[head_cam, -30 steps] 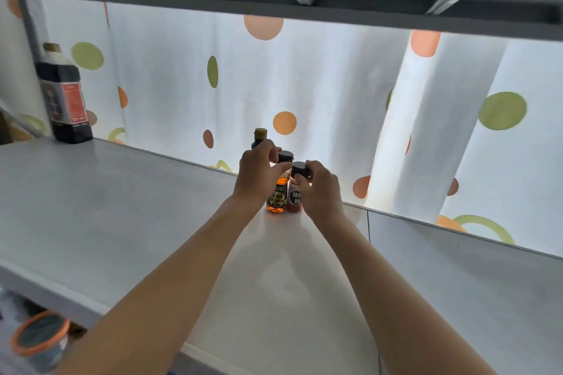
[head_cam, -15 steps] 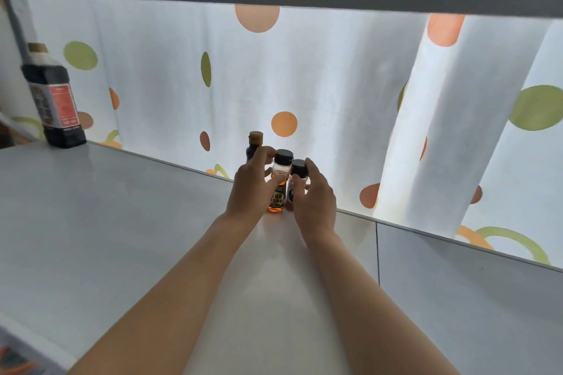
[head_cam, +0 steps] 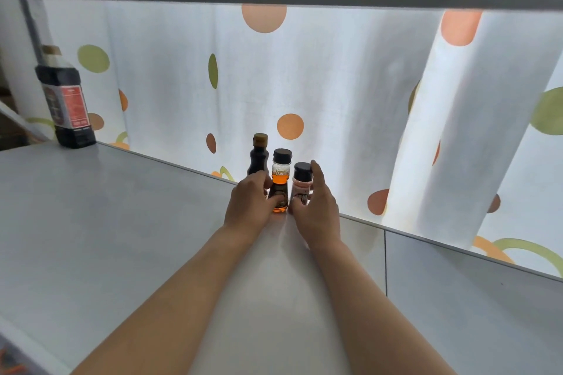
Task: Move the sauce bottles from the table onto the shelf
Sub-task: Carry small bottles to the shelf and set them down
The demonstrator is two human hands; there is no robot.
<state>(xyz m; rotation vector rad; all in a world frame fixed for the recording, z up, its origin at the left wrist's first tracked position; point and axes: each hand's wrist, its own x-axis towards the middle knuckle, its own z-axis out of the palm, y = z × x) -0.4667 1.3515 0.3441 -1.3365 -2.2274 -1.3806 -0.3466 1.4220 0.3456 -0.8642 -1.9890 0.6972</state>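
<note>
Our left hand (head_cam: 249,204) grips amber sauce bottle (head_cam: 279,189) on shelf (head_cam: 122,222), right hand (head_cam: 316,210) fingers wide beside pink bottle (head_cam: 301,184), dark bottle (head_cam: 258,157) just behind left hand

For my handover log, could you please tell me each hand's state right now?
Left hand: grips the amber bottle low on its body.
Right hand: open, fingers relaxed beside the pink bottle.
</note>
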